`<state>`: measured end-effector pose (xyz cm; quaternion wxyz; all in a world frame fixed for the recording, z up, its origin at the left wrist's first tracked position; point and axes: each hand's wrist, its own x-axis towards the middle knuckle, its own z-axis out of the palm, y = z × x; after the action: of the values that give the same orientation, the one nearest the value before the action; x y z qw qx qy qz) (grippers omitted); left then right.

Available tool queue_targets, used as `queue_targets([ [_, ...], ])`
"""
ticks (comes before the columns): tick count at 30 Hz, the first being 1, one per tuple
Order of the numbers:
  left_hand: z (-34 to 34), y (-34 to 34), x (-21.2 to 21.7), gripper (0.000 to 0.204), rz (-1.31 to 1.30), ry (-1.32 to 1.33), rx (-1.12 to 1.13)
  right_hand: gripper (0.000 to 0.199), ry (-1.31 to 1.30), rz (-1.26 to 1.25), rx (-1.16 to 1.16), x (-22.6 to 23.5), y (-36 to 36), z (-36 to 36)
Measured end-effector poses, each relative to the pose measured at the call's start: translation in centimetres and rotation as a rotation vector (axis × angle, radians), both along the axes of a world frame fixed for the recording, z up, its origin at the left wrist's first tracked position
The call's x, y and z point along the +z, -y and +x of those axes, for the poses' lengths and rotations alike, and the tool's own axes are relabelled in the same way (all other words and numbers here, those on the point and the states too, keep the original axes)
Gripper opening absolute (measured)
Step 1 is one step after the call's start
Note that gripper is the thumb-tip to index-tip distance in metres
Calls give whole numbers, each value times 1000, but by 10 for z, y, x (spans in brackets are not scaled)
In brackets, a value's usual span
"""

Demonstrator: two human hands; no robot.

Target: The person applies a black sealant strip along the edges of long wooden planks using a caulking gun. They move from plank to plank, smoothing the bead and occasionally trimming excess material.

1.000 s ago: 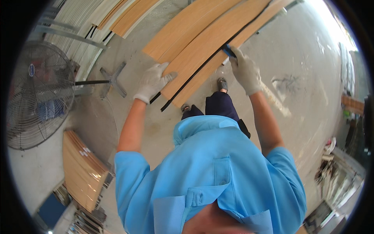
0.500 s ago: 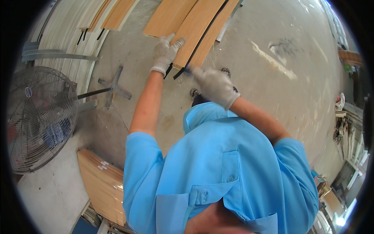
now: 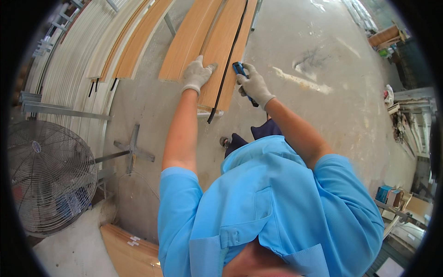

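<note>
Wood panel (image 3: 221, 60), under left grip (image 3: 198, 74)

2 gloved hands up front: left hand (image 3: 197, 74) at 11 o'clock, right hand (image 3: 254, 86) at 12. 1 blue-handled tool (image 3: 240, 70) in the right. 1 black strip (image 3: 227, 62) hanging approx. 12 o'clock. 2 wood-grain panels under the hands: one (image 3: 190, 39), two (image 3: 229, 51). 1 floor fan (image 3: 48, 177) at 9 o'clock. 1 more wood panel (image 3: 129, 251) at 7. White slats (image 3: 76, 55) at 10, too many to count.
</note>
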<state>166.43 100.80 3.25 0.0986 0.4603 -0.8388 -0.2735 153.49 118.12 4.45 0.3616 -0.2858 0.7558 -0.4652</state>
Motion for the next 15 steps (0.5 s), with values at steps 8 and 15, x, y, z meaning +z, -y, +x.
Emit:
queue_targets([
  [8,-14,-10,-6,75,-25,-36,129,47,-327,175,72,-16,22,5],
  [15,-11,-14,-4,73,-128,-33,105,41,-530,84,-71,-32,80,-52],
])
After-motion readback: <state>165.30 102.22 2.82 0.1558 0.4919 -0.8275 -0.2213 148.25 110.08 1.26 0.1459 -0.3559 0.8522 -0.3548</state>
